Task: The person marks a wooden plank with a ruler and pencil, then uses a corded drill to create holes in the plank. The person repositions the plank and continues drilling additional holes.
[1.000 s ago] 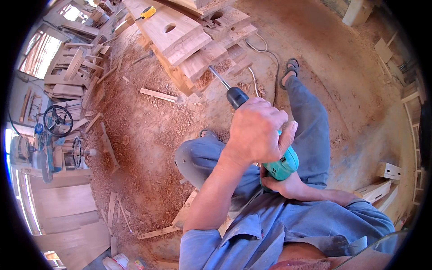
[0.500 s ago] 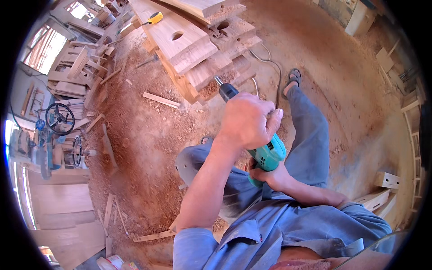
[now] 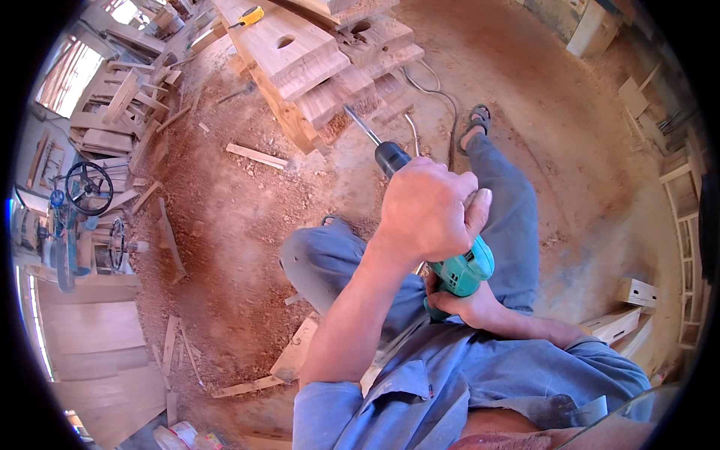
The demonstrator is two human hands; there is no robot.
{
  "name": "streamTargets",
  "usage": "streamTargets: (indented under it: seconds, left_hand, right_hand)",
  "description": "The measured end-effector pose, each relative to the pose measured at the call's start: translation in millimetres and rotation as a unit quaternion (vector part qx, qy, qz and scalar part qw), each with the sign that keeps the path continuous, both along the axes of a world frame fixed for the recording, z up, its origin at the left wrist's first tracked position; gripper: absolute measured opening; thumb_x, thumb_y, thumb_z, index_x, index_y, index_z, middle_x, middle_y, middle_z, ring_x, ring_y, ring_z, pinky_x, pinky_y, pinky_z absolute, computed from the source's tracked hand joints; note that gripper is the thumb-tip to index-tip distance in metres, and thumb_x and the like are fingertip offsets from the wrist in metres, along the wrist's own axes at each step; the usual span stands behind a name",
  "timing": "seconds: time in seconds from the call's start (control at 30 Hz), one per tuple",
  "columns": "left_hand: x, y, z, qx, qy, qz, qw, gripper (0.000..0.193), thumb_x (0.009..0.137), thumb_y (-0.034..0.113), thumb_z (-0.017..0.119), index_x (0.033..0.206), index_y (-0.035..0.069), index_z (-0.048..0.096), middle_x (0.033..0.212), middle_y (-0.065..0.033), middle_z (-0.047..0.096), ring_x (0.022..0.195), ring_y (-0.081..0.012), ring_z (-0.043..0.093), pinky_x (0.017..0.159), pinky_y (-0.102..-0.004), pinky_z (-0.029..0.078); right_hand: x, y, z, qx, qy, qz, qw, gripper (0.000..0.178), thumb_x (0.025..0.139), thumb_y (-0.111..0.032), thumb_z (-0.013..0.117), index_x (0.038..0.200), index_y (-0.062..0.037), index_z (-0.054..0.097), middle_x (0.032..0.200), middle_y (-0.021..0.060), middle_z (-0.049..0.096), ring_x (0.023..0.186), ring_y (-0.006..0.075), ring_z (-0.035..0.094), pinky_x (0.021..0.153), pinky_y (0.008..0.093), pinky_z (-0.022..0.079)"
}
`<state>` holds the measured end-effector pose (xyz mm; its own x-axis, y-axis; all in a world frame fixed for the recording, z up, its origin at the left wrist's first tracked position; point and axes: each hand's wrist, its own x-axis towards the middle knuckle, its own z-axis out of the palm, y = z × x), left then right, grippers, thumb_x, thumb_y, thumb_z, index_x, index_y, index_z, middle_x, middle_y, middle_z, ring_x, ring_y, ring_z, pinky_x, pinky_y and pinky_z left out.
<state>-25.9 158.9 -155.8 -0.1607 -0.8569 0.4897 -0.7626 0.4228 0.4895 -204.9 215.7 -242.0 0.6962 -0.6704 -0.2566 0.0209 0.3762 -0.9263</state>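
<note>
My left hand (image 3: 429,206) wraps over the front body of a teal power drill (image 3: 465,274), just behind its black chuck (image 3: 391,157). Around the drill's rear grip, near my lap, my right hand (image 3: 469,304) is closed. A long metal drill bit (image 3: 365,126) points away from me to the end of a light wooden board (image 3: 326,101) in the stack. Its tip meets or nearly touches that end; I cannot tell whether it is inside the wood. Above lies a thicker plank (image 3: 311,64) with an oval hole.
A yellow tape measure (image 3: 251,15) rests on the top plank. Cables (image 3: 450,105) run along the dusty floor right of the stack. Wood strips (image 3: 256,156) and shavings lie to the left, near a machine with a black handwheel (image 3: 88,187). Slotted timber (image 3: 637,292) sits at right.
The drill has drawn back toward me and slightly right with both hands on it. More of the bit's shaft now shows ahead of the chuck. The view has shifted a little.
</note>
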Motion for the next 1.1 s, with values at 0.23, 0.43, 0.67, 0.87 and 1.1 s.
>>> streamTargets:
  seconds: [0.23, 0.43, 0.67, 0.87, 1.1]
  left_hand:
    - [17.7, -11.3, -7.8, 0.012, -0.008, 0.034, 0.999, 0.030, 0.091, 0.028, 0.068, 0.071, 0.006, 0.065, 0.068, -0.0182, 0.064, 0.071, -0.0412, 0.064, 0.068, -0.0519, 0.049]
    - [40.1, -33.3, -0.9, 0.054, -0.027, 0.046, 0.997, 0.025, 0.092, 0.029, 0.066, 0.082, 0.007, 0.073, 0.071, -0.0189, 0.067, 0.074, -0.0420, 0.065, 0.069, -0.0515, 0.050]
    - [4.5, -1.0, -8.7, 0.020, -0.036, 0.024, 0.999, 0.034, 0.095, 0.032, 0.063, 0.071, 0.008, 0.063, 0.068, -0.0165, 0.065, 0.071, -0.0411, 0.064, 0.065, -0.0497, 0.050]
    - [43.7, -34.3, -6.9, 0.050, -0.045, 0.050, 0.996, 0.033, 0.097, 0.031, 0.062, 0.072, 0.009, 0.063, 0.071, -0.0169, 0.065, 0.074, -0.0406, 0.065, 0.067, -0.0499, 0.050]
    - [10.2, -2.6, -9.4, 0.049, -0.058, 0.038, 0.996, 0.032, 0.094, 0.032, 0.065, 0.072, 0.008, 0.062, 0.071, -0.0178, 0.065, 0.072, -0.0402, 0.064, 0.066, -0.0510, 0.049]
  right_hand:
    - [18.3, -13.3, -3.1, -0.018, 0.027, 0.013, 0.999, 0.025, 0.080, 0.002, 0.073, 0.103, -0.0044, 0.064, 0.094, 0.0022, 0.066, 0.085, 0.0128, 0.063, 0.076, 0.0300, 0.051]
    - [51.8, -35.6, -20.0, -0.002, -0.031, 0.015, 0.999, 0.014, 0.081, -0.002, 0.072, 0.094, -0.0049, 0.067, 0.087, 0.0012, 0.066, 0.078, 0.0143, 0.063, 0.073, 0.0326, 0.053]
    - [13.4, -2.2, -8.1, -0.055, -0.012, 0.000, 0.998, 0.016, 0.081, -0.004, 0.074, 0.093, -0.0048, 0.064, 0.086, 0.0039, 0.065, 0.079, 0.0145, 0.063, 0.072, 0.0319, 0.051]
    - [54.2, -32.0, -24.7, -0.016, 0.019, 0.030, 0.999, 0.024, 0.078, 0.000, 0.073, 0.100, -0.0040, 0.065, 0.093, 0.0024, 0.066, 0.086, 0.0144, 0.063, 0.077, 0.0323, 0.052]
    - [23.8, 1.8, -14.5, -0.013, -0.019, -0.005, 1.000, 0.023, 0.079, 0.000, 0.073, 0.099, -0.0048, 0.064, 0.089, 0.0023, 0.065, 0.084, 0.0148, 0.063, 0.077, 0.0319, 0.052]
